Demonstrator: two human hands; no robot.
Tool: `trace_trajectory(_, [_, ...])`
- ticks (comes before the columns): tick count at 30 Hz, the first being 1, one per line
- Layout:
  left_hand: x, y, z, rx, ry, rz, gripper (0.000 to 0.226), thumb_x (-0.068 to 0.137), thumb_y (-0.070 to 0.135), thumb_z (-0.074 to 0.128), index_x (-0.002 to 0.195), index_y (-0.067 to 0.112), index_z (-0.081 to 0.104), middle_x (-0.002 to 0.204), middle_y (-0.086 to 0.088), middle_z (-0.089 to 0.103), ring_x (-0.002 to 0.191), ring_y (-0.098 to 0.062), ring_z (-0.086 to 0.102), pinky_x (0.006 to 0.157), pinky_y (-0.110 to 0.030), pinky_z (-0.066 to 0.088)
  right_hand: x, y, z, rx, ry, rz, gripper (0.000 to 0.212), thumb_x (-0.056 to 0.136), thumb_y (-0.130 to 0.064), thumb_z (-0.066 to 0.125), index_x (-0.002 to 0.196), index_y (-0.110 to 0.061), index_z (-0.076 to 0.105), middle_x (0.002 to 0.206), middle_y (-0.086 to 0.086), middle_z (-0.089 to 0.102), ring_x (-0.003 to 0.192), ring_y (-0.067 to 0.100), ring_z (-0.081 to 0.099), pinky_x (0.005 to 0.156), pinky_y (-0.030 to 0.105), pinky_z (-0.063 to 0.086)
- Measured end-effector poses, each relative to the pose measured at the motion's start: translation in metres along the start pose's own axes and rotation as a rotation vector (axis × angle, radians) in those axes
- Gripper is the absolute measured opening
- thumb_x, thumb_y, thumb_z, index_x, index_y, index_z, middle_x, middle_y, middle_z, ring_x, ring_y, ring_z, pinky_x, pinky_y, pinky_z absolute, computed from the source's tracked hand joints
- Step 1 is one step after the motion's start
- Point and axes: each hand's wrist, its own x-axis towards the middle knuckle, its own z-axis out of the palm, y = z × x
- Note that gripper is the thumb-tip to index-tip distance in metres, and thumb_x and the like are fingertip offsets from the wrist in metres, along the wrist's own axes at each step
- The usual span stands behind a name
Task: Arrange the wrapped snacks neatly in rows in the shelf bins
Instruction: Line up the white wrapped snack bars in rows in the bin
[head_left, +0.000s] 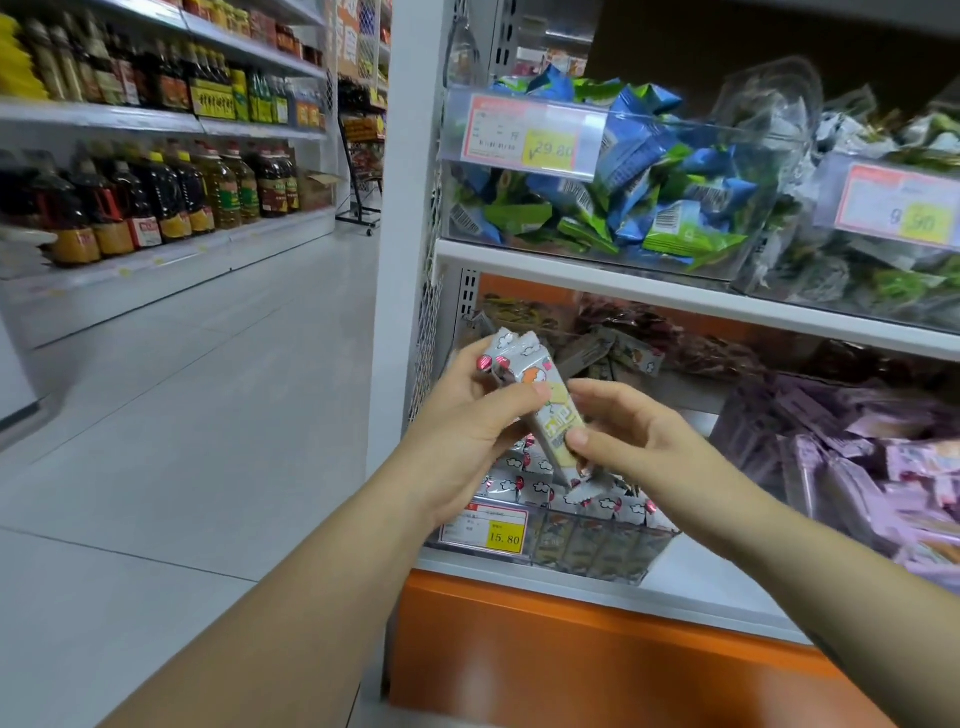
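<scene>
Gripping stacked wrapped snacks (550, 410) in left hand (462, 421), pinching their lower end with right hand (639, 441), above the bin (597, 551) at the left end of the lower shelf (696, 577) (probably squaring edges for a row).

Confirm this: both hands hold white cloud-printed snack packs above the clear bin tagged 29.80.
Wrong on the price. In the head view, the left hand and right hand hold the white cloud-printed snack packs above the clear plastic bin, whose price tag reads 15.80, not 29.80.
</scene>
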Motion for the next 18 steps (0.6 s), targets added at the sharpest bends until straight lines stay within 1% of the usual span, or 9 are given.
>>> trace_trajectory(2, [0.002, -0.002, 0.005, 0.003, -0.049, -0.013, 0.051, 0.084, -0.005, 0.059, 0.126, 0.021, 0.048, 0.095, -0.005, 0.067, 0.085, -0.016, 0.066, 0.087, -0.035, 0.052, -0.002, -0.001, -0.009, -0.005, -0.083, 0.015, 0.055, 0.072, -0.034, 0.065, 0.125, -0.024, 0.055, 0.115, -0.005, 0.067, 0.089, 0.004, 0.066, 0.07, 0.014, 0.049])
trace_trajectory(4, [0.005, -0.004, 0.007, 0.038, -0.102, -0.03, 0.052, 0.083, -0.004, 0.059, 0.126, 0.024, 0.047, 0.098, -0.004, 0.065, 0.089, -0.016, 0.064, 0.084, -0.033, 0.052, -0.004, 0.001, -0.017, 0.014, -0.067, -0.016, 0.051, 0.069, -0.03, 0.068, 0.118, -0.022, 0.059, 0.11, -0.003, 0.07, 0.092, 0.012, 0.067, 0.075, 0.019, 0.052])
trace_trajectory(6, [0.008, -0.003, 0.007, 0.187, -0.15, -0.037, 0.058, 0.08, 0.0, 0.063, 0.129, 0.026, 0.045, 0.108, 0.0, 0.064, 0.097, -0.015, 0.063, 0.081, -0.027, 0.054, -0.005, 0.005, -0.025, 0.003, 0.013, -0.062, 0.052, 0.062, -0.031, 0.072, 0.112, -0.022, 0.062, 0.106, -0.003, 0.07, 0.095, 0.018, 0.067, 0.082, 0.026, 0.055])
trace_trajectory(8, [0.009, 0.001, 0.007, 0.41, -0.205, -0.023, 0.064, 0.073, 0.012, 0.07, 0.13, 0.025, 0.044, 0.112, 0.005, 0.064, 0.103, -0.01, 0.064, 0.082, -0.022, 0.053, -0.008, 0.011, -0.03, -0.027, 0.069, -0.109, 0.052, 0.058, -0.032, 0.074, 0.109, -0.024, 0.062, 0.102, -0.004, 0.07, 0.091, 0.012, 0.066, 0.079, 0.024, 0.055])
trace_trajectory(10, [0.01, 0.005, 0.008, 0.567, -0.241, -0.003, 0.062, 0.066, 0.02, 0.073, 0.123, 0.026, 0.048, 0.11, 0.005, 0.065, 0.096, -0.005, 0.067, 0.076, -0.017, 0.053, -0.009, 0.016, -0.034, -0.061, 0.083, -0.155, 0.05, 0.058, -0.033, 0.074, 0.106, -0.029, 0.061, 0.103, -0.006, 0.067, 0.089, 0.006, 0.064, 0.073, 0.019, 0.053])
trace_trajectory(11, [0.01, 0.006, 0.01, 0.619, -0.247, 0.005, 0.059, 0.067, 0.02, 0.074, 0.12, 0.026, 0.049, 0.108, 0.004, 0.065, 0.091, -0.005, 0.068, 0.073, -0.016, 0.052, -0.009, 0.02, -0.036, -0.089, 0.08, -0.175, 0.05, 0.059, -0.035, 0.075, 0.106, -0.032, 0.061, 0.106, -0.007, 0.066, 0.092, 0.005, 0.064, 0.076, 0.019, 0.052])
trace_trajectory(14, [0.014, 0.007, 0.018, 0.706, -0.24, 0.064, 0.052, 0.074, 0.008, 0.074, 0.117, 0.025, 0.05, 0.109, 0.005, 0.063, 0.084, -0.006, 0.07, 0.07, -0.017, 0.053, -0.007, 0.031, -0.042, -0.129, 0.091, -0.21, 0.055, 0.059, -0.043, 0.075, 0.111, -0.038, 0.057, 0.113, -0.012, 0.065, 0.105, 0.002, 0.061, 0.091, 0.023, 0.049])
trace_trajectory(16, [0.018, 0.008, 0.023, 0.757, -0.217, 0.122, 0.052, 0.074, 0.009, 0.075, 0.115, 0.026, 0.049, 0.107, 0.009, 0.063, 0.079, -0.003, 0.069, 0.068, -0.017, 0.053, -0.006, 0.037, -0.047, -0.121, 0.153, -0.229, 0.057, 0.061, -0.046, 0.074, 0.114, -0.04, 0.056, 0.117, -0.014, 0.063, 0.109, 0.001, 0.059, 0.093, 0.026, 0.049])
trace_trajectory(18, [0.024, 0.009, 0.027, 0.903, -0.156, 0.188, 0.055, 0.075, 0.014, 0.077, 0.118, 0.03, 0.046, 0.1, 0.015, 0.063, 0.069, 0.004, 0.064, 0.065, -0.016, 0.052, -0.003, 0.043, -0.055, -0.112, 0.257, -0.255, 0.049, 0.069, -0.043, 0.073, 0.114, -0.039, 0.057, 0.116, -0.015, 0.063, 0.109, 0.0, 0.058, 0.095, 0.025, 0.046])
